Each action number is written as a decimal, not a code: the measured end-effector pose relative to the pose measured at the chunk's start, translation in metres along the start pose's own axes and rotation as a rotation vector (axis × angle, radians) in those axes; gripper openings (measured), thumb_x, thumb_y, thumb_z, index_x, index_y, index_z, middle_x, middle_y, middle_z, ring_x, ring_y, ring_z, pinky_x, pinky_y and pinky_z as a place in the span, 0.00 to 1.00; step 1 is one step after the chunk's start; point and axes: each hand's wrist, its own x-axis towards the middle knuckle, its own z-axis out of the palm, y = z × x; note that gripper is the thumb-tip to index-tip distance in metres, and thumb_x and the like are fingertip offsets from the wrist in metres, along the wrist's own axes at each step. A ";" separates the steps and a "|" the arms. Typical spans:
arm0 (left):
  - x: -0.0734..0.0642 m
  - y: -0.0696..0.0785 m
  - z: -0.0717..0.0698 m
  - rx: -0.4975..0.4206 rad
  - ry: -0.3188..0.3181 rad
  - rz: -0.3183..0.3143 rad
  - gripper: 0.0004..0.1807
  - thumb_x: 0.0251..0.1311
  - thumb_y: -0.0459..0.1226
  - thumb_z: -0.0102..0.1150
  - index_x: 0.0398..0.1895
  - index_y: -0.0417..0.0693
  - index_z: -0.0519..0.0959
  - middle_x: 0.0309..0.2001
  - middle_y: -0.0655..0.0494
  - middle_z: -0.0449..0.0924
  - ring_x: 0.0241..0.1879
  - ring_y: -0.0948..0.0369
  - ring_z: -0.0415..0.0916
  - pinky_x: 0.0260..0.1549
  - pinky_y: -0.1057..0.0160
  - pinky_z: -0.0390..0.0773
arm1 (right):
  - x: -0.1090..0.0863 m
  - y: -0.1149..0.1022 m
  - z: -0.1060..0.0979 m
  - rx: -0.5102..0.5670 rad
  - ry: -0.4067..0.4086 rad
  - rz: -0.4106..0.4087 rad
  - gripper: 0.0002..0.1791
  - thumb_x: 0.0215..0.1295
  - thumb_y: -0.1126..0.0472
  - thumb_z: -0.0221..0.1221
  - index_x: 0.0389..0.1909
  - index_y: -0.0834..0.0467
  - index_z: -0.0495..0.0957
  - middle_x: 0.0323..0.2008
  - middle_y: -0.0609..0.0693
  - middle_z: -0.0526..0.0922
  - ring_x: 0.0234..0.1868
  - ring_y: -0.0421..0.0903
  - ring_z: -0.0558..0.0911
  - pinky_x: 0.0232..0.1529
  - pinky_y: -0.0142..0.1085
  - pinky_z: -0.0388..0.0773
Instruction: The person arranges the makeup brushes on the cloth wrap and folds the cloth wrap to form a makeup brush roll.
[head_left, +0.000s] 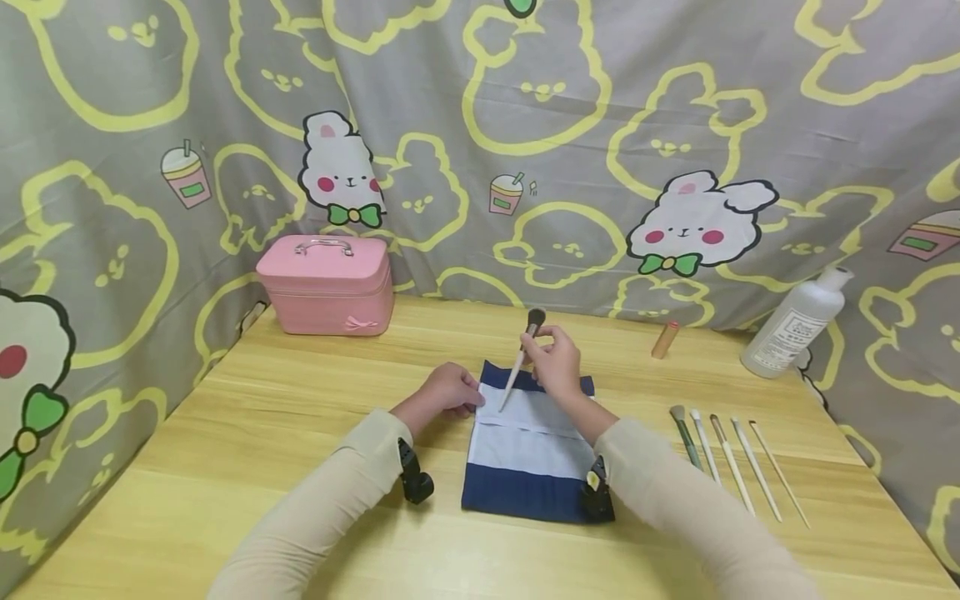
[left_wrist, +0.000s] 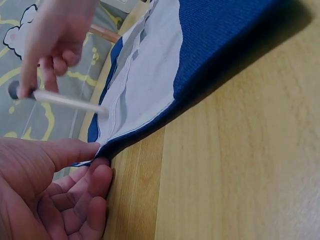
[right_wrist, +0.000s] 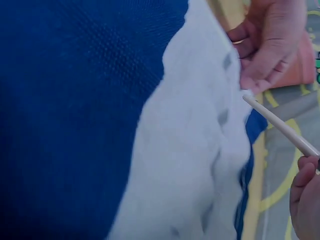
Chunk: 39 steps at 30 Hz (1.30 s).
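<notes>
A navy and white cloth brush pouch (head_left: pixel 525 446) lies spread flat on the table. My left hand (head_left: pixel 455 390) pinches its upper left edge between thumb and fingers; the left wrist view shows the thumb (left_wrist: pixel 70 152) on top of the fabric. In my right hand (head_left: pixel 555 360) is a makeup brush (head_left: pixel 514 375) with a dark head and pale handle, gripped near the head. The brush slants over the pouch, its handle end pointing down at the white band near the left hand. Whether that end touches the cloth I cannot tell.
Several brushes (head_left: pixel 726 454) lie side by side right of the pouch. A pink case (head_left: pixel 326 287) stands at the back left. An orange-brown tube (head_left: pixel 664 340) and a white bottle (head_left: pixel 797 325) stand at the back right, before a patterned curtain (head_left: pixel 450 100).
</notes>
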 end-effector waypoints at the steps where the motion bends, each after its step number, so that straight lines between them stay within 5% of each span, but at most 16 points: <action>1: 0.000 0.000 0.000 -0.002 -0.001 -0.001 0.07 0.47 0.35 0.69 0.26 0.44 0.79 0.20 0.53 0.80 0.17 0.61 0.76 0.17 0.64 0.73 | 0.001 0.003 0.004 -0.021 -0.002 0.013 0.16 0.61 0.54 0.60 0.42 0.61 0.72 0.21 0.61 0.81 0.08 0.44 0.71 0.10 0.32 0.67; 8: 0.001 0.000 0.000 -0.002 -0.003 0.007 0.08 0.46 0.35 0.69 0.26 0.43 0.79 0.20 0.53 0.80 0.17 0.61 0.77 0.17 0.64 0.74 | 0.000 0.011 0.020 -0.132 -0.023 0.115 0.15 0.58 0.56 0.62 0.37 0.62 0.72 0.17 0.55 0.80 0.09 0.41 0.72 0.10 0.31 0.68; 21: -0.003 0.002 -0.001 0.028 0.005 0.027 0.07 0.48 0.35 0.68 0.24 0.43 0.79 0.18 0.54 0.79 0.16 0.62 0.76 0.15 0.66 0.72 | -0.021 0.013 0.031 -0.318 -0.233 0.216 0.14 0.55 0.55 0.65 0.21 0.60 0.74 0.11 0.49 0.76 0.11 0.39 0.70 0.13 0.28 0.63; 27: -0.003 0.003 0.000 0.043 0.011 0.016 0.06 0.48 0.36 0.68 0.24 0.45 0.79 0.18 0.55 0.80 0.16 0.63 0.77 0.15 0.66 0.71 | -0.024 0.008 0.030 -0.461 -0.349 0.250 0.24 0.51 0.52 0.67 0.07 0.55 0.65 0.06 0.44 0.62 0.10 0.39 0.59 0.12 0.30 0.55; 39: -0.002 0.003 0.000 0.051 0.017 0.024 0.07 0.48 0.36 0.68 0.25 0.45 0.80 0.19 0.55 0.79 0.16 0.63 0.77 0.15 0.66 0.70 | -0.024 -0.003 0.024 -0.596 -0.469 0.284 0.29 0.52 0.46 0.64 0.06 0.53 0.58 0.07 0.43 0.56 0.10 0.39 0.54 0.13 0.31 0.53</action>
